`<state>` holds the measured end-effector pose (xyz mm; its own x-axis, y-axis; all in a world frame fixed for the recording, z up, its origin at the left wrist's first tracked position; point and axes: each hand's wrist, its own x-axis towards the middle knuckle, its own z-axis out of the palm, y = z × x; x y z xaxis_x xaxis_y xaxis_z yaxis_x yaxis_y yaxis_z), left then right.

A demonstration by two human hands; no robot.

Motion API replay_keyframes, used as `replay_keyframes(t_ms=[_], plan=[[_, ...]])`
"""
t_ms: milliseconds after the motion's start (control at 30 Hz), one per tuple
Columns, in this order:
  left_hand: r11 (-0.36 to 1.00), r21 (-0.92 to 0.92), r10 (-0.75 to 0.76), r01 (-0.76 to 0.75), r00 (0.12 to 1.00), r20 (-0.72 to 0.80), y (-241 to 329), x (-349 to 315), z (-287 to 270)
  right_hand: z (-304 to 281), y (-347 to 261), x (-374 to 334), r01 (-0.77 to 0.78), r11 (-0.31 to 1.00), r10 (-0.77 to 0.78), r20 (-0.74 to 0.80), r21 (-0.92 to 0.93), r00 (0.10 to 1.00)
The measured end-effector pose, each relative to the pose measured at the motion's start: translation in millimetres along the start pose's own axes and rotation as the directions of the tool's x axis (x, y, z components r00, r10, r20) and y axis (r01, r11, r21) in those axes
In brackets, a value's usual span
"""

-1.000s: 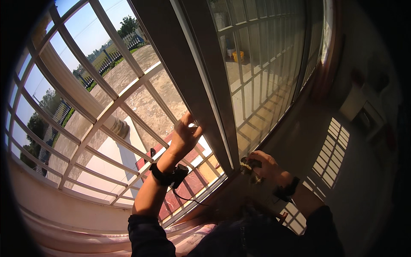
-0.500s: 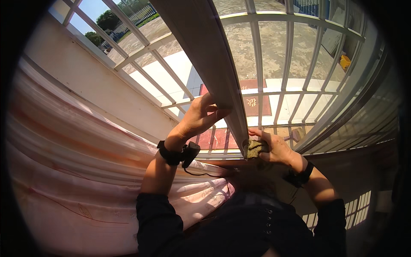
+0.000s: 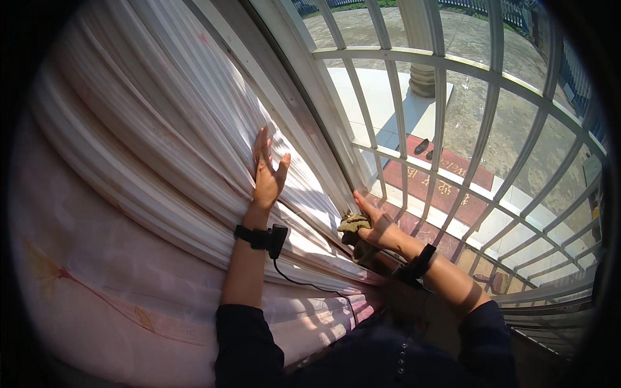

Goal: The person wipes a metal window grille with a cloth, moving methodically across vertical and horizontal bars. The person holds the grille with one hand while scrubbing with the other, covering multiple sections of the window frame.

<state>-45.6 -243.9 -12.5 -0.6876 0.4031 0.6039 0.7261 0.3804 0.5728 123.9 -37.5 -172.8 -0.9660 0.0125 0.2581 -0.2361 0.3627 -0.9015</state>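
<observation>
My left hand (image 3: pixel 268 176) lies against the pale pleated curtain (image 3: pixel 174 123), its fingers stretched out and thumb apart, holding nothing. Bunched in my right hand (image 3: pixel 380 227) is a crumpled olive-brown cloth (image 3: pixel 354 225). That hand is low by the foot of the pale window frame (image 3: pixel 299 110), with the thumb side turned up toward it. The cloth is close to the frame's lower end; whether it touches cannot be made out. My palm hides part of the cloth.
White security bars (image 3: pixel 440 61) cross the window on the right. Beyond them lie a red doormat (image 3: pixel 466 169) with dark shoes (image 3: pixel 422 147) on it, pale tiles and a column base (image 3: pixel 422 81). A thin black cable (image 3: pixel 310 283) runs from my left wrist strap.
My left hand has let go of the window frame and moved onto the curtain, opening out. The view has shifted, showing more curtain. My right hand still holds the cloth.
</observation>
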Motion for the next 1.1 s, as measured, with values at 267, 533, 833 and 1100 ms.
replay_keyframes(t_ms=[267, 533, 833, 1100], plan=[[0.506, 0.857, -0.033, 0.096, 0.995, -0.092, -77.9, -25.7, -77.6, 42.0, 21.5, 82.4, 0.02, 0.999, -0.018, 0.073, -0.029, 0.997], [0.664, 0.489, -0.485, 0.566, 0.823, -0.295, -55.4, -1.0, -67.4, 78.9, 8.0, 144.3, -0.019, 0.996, 0.023, 0.042, -0.088, 0.999], [0.923, 0.295, -0.184, 0.247, 0.957, -0.225, -59.9, 18.8, -49.0, 87.5, 2.5, 150.9, -0.025, 0.979, 0.028, 0.011, -0.205, 1.0], [0.935, -0.239, -0.319, 0.263, 0.917, -0.241, -45.2, 33.3, -48.3, 61.8, 14.3, 127.4, 0.08, 0.944, -0.013, 0.206, -0.321, 0.978]])
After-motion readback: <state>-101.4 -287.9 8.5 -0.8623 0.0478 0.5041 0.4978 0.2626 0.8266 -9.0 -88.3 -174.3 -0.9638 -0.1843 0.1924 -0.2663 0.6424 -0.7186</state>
